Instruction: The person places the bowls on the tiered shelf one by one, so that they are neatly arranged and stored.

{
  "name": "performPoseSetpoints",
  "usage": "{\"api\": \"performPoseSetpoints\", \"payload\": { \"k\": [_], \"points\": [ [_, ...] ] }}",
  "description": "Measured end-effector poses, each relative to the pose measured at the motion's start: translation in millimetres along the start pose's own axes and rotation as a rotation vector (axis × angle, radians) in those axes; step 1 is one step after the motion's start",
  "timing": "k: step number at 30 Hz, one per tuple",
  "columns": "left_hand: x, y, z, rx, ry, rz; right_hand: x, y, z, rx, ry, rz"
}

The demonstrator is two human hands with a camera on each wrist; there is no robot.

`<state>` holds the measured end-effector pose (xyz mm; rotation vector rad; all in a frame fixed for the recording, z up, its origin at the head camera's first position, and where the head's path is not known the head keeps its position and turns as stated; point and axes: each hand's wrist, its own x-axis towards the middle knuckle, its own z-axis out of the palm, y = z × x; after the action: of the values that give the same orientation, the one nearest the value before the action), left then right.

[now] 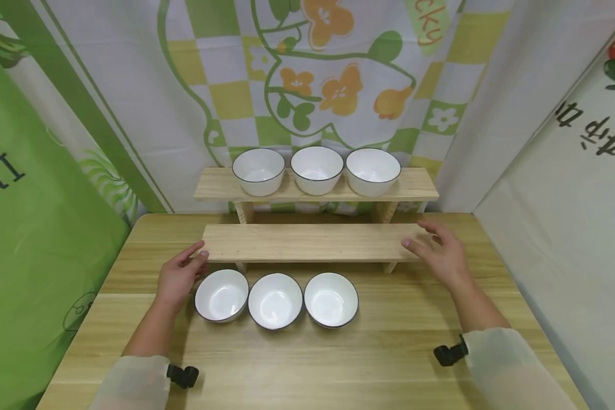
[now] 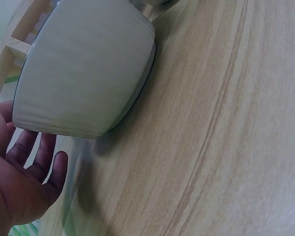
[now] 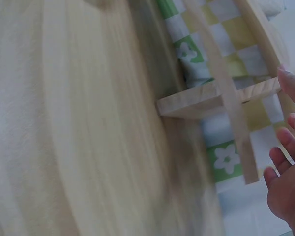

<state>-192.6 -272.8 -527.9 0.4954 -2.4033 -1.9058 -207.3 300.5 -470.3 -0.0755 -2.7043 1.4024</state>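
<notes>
A light wooden two-tier stand has a lower shelf board [image 1: 307, 244] and a raised back board [image 1: 215, 183]. At the lower board's left end is my left hand [image 1: 178, 279], its fingertips right at the edge and its fingers fairly straight. My right hand [image 1: 443, 256] is at the opposite end, thumb and forefinger spread apart over the corner. In front of the stand, three white dark-rimmed bowls sit in a row on the table: a left bowl [image 1: 222, 296], a middle bowl [image 1: 275, 302] and a right bowl [image 1: 331, 300]. The left bowl [image 2: 83, 69] partly hides my left fingers in the left wrist view.
On the back board stand three more white bowls: one at left [image 1: 258, 172], one in the centre [image 1: 317, 171] and one at right [image 1: 373, 172]. A wooden table [image 1: 297, 370] lies under everything. Patterned curtains [image 1: 318, 74] hang close behind and at both sides.
</notes>
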Motion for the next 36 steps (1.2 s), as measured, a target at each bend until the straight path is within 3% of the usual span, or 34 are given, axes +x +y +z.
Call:
{"api": "performPoseSetpoints", "payload": {
  "k": [10, 23, 36],
  "points": [
    [-0.7, 2.1, 0.6, -0.01, -0.001, -0.007, -1.5, 24.4, 7.3, -0.069, 0.059, -0.076],
    [1.5, -0.7, 0.2, 0.008, -0.002, -0.001, -9.1, 43.1, 9.3, -0.054, -0.015, 0.066],
    [0.1, -4.4, -2.7, 0.024, -0.041, 0.019, -11.2, 50.0, 15.0, 0.113, 0.004, 0.157]
  ]
}}
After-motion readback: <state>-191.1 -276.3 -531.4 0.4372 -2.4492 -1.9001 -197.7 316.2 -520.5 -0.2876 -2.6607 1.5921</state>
